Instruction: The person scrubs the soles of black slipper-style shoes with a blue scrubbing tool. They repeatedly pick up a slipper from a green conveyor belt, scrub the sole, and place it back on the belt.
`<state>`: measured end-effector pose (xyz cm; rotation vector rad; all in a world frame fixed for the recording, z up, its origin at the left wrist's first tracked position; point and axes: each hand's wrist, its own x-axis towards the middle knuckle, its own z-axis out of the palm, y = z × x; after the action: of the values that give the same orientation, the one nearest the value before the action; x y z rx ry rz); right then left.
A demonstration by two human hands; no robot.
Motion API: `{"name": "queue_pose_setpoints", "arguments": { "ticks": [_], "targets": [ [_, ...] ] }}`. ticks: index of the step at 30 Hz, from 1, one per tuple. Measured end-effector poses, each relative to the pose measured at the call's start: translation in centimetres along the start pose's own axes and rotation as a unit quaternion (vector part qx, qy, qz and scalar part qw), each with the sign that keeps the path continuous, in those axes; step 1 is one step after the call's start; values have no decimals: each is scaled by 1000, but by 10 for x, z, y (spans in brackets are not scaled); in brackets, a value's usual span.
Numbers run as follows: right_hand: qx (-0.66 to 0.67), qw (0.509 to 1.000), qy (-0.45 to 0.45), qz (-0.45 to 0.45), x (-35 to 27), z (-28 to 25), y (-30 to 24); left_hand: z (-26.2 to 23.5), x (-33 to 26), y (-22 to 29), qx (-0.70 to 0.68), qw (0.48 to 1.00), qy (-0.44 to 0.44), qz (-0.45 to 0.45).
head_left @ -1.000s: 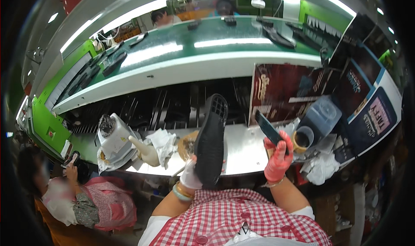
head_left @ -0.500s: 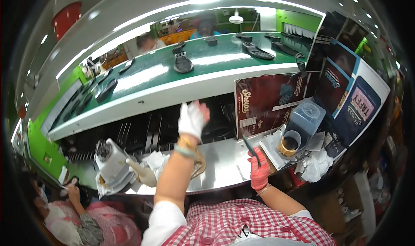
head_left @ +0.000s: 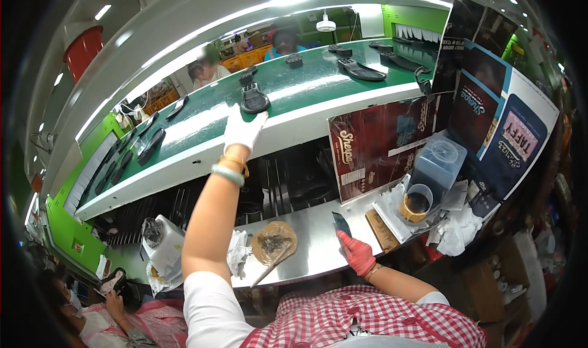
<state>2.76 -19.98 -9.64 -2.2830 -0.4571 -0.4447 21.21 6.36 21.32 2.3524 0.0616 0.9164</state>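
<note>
My left hand [head_left: 243,132], in a white glove with bare fingertips, stretches over the near edge of the green conveyor belt [head_left: 202,116]. Its fingers are spread at the near end of a black shoe sole [head_left: 254,100]; whether they touch it I cannot tell. Lower down, my right hand [head_left: 357,254] in a red glove is closed on a dark flat strip [head_left: 342,224], held above the metal shelf [head_left: 318,244]. The strip's lower part is hidden in the fingers. On that shelf lies a round brown dish [head_left: 274,241] with dark residue and a stick-like handle [head_left: 271,265] across it.
More black soles [head_left: 361,70] lie along the belt. A clear plastic container [head_left: 436,164] and a cup with a tan base [head_left: 414,205] stand at right, beside printed cardboard panels [head_left: 383,146]. A white machine-like box [head_left: 164,244] stands left. A co-worker [head_left: 92,311] sits at lower left.
My left hand has moved up and left from below the belt to the sole. My right hand has dropped slightly with the strip. The round dish has come into fuller view.
</note>
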Motion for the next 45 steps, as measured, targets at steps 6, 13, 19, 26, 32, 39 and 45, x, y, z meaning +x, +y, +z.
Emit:
{"name": "queue_pose_setpoints", "arguments": {
  "ticks": [6, 13, 19, 26, 32, 39, 45],
  "targets": [
    [-47, 992, 1, -117, 1, 4, 6, 37, 88, 10, 195, 947, -154, -205],
    [-57, 990, -25, -124, 1, 6, 17, 79, 122, 6, 228, 938, -183, -188],
    [-54, 992, -37, -112, 5, 1, 8, 104, 115, 31, 166, 965, -187, -79],
    [-34, 996, -43, -64, 10, 2, -1, 68, 118, 29, 120, 950, -280, -68],
    [-33, 996, -14, -86, 15, -1, -9, -78, 120, -127, 351, 920, -127, -116],
    [-25, 993, -3, -114, 18, 12, -9, -192, 86, -257, 411, 839, 3, -356],
    [-76, 993, -41, -76, 18, 12, -17, -224, 115, -334, 332, 869, 13, -367]
  ]
}}
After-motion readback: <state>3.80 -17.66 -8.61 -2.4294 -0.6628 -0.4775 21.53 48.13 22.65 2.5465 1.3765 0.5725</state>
